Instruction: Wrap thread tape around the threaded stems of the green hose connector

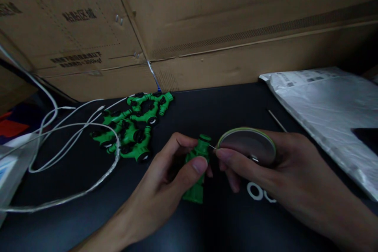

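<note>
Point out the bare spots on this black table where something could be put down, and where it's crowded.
Bare table lies between the pile of green fittings and the white bag, though a thin stick lies near the bag. More lies near the front edge, under the left hand. Crowded: the left side, with white cables looping round the fittings, and the middle, where both hands meet.

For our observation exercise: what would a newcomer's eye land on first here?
At centre, the left hand grips a bright green fitting while the right hand holds a round tape roll against it. Behind, left of centre, lies a pile of matching green fittings beside white cables.
</note>
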Demonstrator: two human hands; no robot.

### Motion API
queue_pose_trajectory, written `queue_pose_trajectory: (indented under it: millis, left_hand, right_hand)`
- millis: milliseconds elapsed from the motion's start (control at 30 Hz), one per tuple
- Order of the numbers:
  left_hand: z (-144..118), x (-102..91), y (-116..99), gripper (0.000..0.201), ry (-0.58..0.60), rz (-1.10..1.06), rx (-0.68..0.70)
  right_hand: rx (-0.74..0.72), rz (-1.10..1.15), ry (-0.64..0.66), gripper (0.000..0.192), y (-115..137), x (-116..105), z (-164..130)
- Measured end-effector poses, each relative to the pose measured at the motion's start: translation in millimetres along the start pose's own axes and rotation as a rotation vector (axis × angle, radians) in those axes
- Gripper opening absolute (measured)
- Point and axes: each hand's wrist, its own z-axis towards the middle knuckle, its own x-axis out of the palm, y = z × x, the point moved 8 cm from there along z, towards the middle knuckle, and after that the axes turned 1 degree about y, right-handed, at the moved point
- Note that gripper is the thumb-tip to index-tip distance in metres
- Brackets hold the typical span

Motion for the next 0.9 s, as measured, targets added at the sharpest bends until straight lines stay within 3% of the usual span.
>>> queue_pose_trajectory:
  millis: [400,900]
  left_hand:
    - [1,1.6,-7,0.018,0.018,0.057,0.034]
    - [2,2.8,-21,0.024,0.009,0.355,0.114]
  right_hand:
    - [0.097,0.177,0.084,0.023,-8,3,-3]
    - [0.082,0.096,0.057,0.023,-7,-1,-6]
